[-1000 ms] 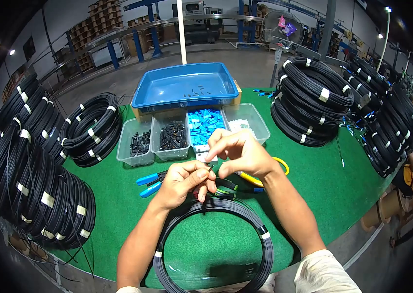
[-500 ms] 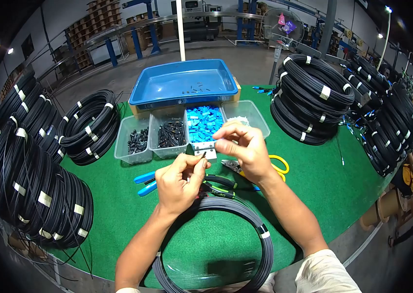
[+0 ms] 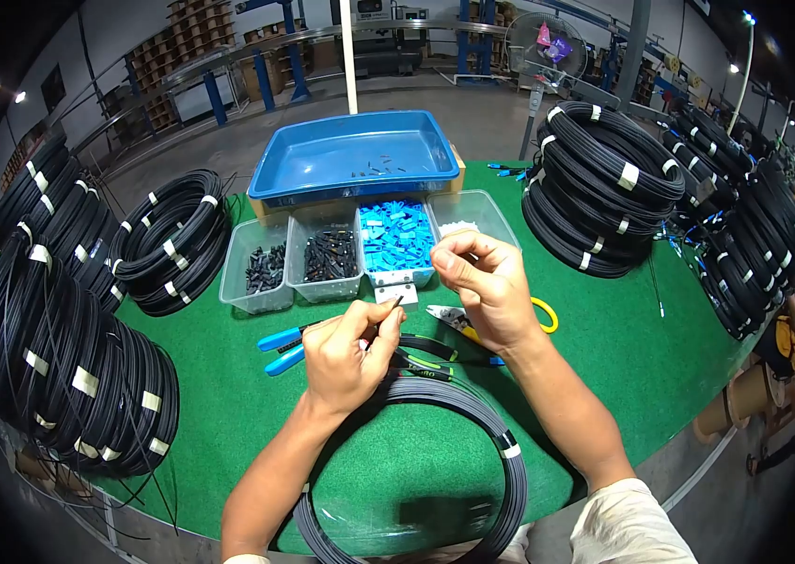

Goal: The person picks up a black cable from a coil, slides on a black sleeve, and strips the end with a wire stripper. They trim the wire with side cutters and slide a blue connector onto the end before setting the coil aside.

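My left hand point(image 3: 341, 355) pinches a thin black cable end point(image 3: 400, 301) between thumb and forefinger, its tip pointing up and right. My right hand point(image 3: 491, 296) is raised a little to the right, apart from that tip. Its thumb and forefinger are pressed together; whatever is between them is too small to make out. Below both hands lies a coil of black cable point(image 3: 513, 479). Close by are blue-handled strippers point(image 3: 283, 351), green-and-black-handled pliers point(image 3: 425, 367) and a yellow-handled cutting tool point(image 3: 450, 318), partly hidden by my right hand.
Clear bins of black parts point(image 3: 329, 258) and blue connectors point(image 3: 395, 237) stand ahead, before a blue tray point(image 3: 350, 193). A small white block point(image 3: 397, 293) sits before them. Cable coil stacks rise at left point(image 3: 87, 381) and right point(image 3: 595, 193) on the green table point(image 3: 604, 376).
My right hand has moved slightly right, away from the cable tip, and its fingers have drawn closer together. My left hand has barely shifted and keeps its pinch.
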`<state>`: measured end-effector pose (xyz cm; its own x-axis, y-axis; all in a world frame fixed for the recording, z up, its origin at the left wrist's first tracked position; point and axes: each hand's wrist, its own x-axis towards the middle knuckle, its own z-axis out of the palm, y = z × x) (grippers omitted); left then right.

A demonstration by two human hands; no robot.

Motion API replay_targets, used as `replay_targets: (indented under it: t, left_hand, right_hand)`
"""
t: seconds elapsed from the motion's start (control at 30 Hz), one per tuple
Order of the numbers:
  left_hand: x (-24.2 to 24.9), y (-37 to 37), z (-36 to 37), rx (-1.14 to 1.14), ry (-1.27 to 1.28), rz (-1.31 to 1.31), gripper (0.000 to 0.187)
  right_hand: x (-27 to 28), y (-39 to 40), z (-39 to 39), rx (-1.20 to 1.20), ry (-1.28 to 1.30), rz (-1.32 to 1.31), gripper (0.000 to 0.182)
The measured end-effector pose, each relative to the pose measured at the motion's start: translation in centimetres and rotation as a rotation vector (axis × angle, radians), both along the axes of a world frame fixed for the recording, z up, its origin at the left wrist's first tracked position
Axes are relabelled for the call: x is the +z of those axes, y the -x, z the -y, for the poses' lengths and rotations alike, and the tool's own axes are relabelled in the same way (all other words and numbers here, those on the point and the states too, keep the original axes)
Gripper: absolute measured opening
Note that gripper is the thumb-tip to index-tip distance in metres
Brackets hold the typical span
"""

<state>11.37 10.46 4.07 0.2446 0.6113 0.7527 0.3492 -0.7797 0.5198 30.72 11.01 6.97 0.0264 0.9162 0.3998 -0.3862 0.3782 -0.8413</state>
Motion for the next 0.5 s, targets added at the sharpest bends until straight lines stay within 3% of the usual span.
replay_targets:
  t: [0.07, 0.2, 0.27, 0.4, 0.5]
  left_hand:
    - [0.0, -0.1, 0.0, -0.003, 0.008, 0.029, 0.007]
    - [0.0, 0.0, 0.1, 0.019, -0.027, 0.004, 0.006]
    - [0.1, 0.3, 0.2, -0.054, 0.053, -0.015, 0.006]
    - [0.0, 0.1, -0.2, -0.15, 0.172, 0.129, 0.007]
    - [0.2, 0.8, -0.3, -0.29, 0.383, 0.136, 0.009]
  right_hand:
    - [0.0, 0.6, 0.3, -0.057, -0.001, 0.027, 0.017]
    - [-1.0, 1.0, 0.4, 0.074, -0.032, 0.325, 0.023]
    - [-1.2, 1.5, 0.5, 0.152, -0.017, 0.183, 0.017]
    - [-0.9, 0.6, 0.3, 0.047, -0.099, 0.206, 0.011]
    - [-0.3, -1.2, -0.3, 0.186, 0.039, -0.123, 0.013]
